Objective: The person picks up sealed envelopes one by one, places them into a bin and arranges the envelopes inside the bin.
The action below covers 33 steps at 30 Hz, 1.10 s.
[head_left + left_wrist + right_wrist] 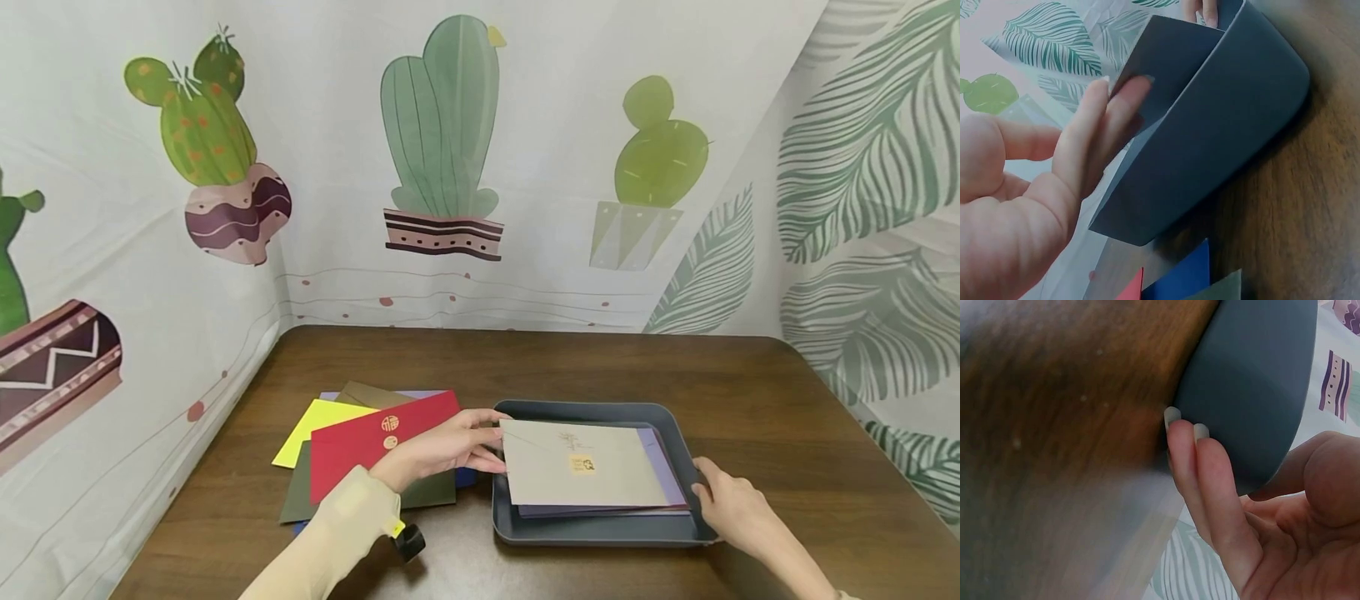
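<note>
A cream envelope (543,467) with a small gold label lies on top of a stack in the dark grey tray (592,532). My left hand (453,446) pinches its left edge between the fingers, just above the tray's left rim. In the left wrist view, fingers (1125,103) lie against the envelope's shaded underside (1169,59), which rises over the tray wall (1204,131). A lavender envelope (660,467) shows beneath the cream one. At the tray's right end my right hand (738,504) grips the wall, thumb at the rim and fingers against the outside.
Left of the tray a loose pile holds a red envelope (337,454) with gold characters, a yellow one (318,417), a dark green one (296,500), and brown and blue ones partly covered. The wooden table (540,358) meets a cactus-print cloth (330,200) behind.
</note>
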Available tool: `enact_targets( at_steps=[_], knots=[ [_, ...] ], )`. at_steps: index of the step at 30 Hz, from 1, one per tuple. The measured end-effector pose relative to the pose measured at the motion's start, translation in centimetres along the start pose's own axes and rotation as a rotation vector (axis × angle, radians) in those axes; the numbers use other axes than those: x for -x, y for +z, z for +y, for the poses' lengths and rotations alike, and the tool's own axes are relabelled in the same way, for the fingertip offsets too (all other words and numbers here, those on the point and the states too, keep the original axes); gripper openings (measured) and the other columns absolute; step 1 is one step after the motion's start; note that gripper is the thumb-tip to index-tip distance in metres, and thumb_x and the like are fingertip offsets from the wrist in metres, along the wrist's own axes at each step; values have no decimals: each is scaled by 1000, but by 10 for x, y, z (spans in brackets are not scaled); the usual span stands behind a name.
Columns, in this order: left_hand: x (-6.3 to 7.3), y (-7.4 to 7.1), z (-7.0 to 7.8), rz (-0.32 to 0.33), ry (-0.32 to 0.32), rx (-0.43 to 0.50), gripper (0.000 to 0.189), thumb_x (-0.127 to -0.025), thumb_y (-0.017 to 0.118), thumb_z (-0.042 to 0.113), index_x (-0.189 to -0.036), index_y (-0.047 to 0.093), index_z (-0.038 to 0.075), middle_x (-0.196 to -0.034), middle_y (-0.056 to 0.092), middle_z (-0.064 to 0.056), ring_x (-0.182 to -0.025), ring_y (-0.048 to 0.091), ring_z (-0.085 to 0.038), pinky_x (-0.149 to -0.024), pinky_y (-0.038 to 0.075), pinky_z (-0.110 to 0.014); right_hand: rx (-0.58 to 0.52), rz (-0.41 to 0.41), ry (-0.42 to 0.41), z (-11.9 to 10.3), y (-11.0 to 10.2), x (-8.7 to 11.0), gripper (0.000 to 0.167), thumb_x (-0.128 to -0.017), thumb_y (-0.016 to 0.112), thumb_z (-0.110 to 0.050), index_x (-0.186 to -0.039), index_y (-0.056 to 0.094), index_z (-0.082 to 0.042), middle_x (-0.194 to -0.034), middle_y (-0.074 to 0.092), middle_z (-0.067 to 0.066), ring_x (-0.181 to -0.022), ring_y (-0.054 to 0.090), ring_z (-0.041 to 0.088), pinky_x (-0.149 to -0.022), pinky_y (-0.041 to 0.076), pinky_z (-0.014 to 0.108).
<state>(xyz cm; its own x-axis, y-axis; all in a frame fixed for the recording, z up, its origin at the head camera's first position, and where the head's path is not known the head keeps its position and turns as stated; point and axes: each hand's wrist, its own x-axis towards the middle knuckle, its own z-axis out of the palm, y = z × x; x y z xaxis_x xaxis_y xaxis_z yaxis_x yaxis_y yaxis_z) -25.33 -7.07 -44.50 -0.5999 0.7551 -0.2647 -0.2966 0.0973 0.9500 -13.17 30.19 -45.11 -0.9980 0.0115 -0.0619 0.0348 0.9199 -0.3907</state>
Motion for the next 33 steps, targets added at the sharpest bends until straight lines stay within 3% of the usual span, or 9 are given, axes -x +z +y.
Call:
enact_targets(
  at_steps=[7, 16, 25, 33],
  knots=[
    [4, 3, 2, -63, -12, 16, 65, -100, 53, 16, -152, 17, 2, -139, 44, -24, -107, 67, -28, -91, 53, -34, 6, 3, 4, 0, 0, 1, 34, -92, 54, -6, -123, 49, 9, -84, 68, 22, -62, 60, 20, -50, 44, 37],
    [8, 2, 5, -70, -14, -6, 67, -99, 55, 16, -154, 18, 6, -146, 36, -27, -110, 66, -31, -93, 53, -35, 11, 10, 1, -1, 0, 1, 33, -92, 54, -7, -122, 50, 7, -86, 69, 23, -67, 63, 25, -53, 46, 40],
    [17, -5, 8, -97, 19, -4, 66, -99, 53, 13, -154, 17, 6, -145, 39, -31, -110, 66, -33, -92, 53, -33, 17, 5, 3, 0, 0, 0, 34, -92, 54, -6, -122, 49, 8, -88, 68, 25, -66, 63, 25, -53, 46, 41],
    [24, -17, 12, -48, 74, -64, 51, -100, 51, 14, -144, 34, -3, -136, 50, -32, -107, 68, -30, -91, 54, -33, 23, 2, 14, -1, 1, -1, 34, -92, 54, -7, -123, 50, 9, -92, 68, 27, -69, 64, 26, -55, 47, 43]
  ],
)
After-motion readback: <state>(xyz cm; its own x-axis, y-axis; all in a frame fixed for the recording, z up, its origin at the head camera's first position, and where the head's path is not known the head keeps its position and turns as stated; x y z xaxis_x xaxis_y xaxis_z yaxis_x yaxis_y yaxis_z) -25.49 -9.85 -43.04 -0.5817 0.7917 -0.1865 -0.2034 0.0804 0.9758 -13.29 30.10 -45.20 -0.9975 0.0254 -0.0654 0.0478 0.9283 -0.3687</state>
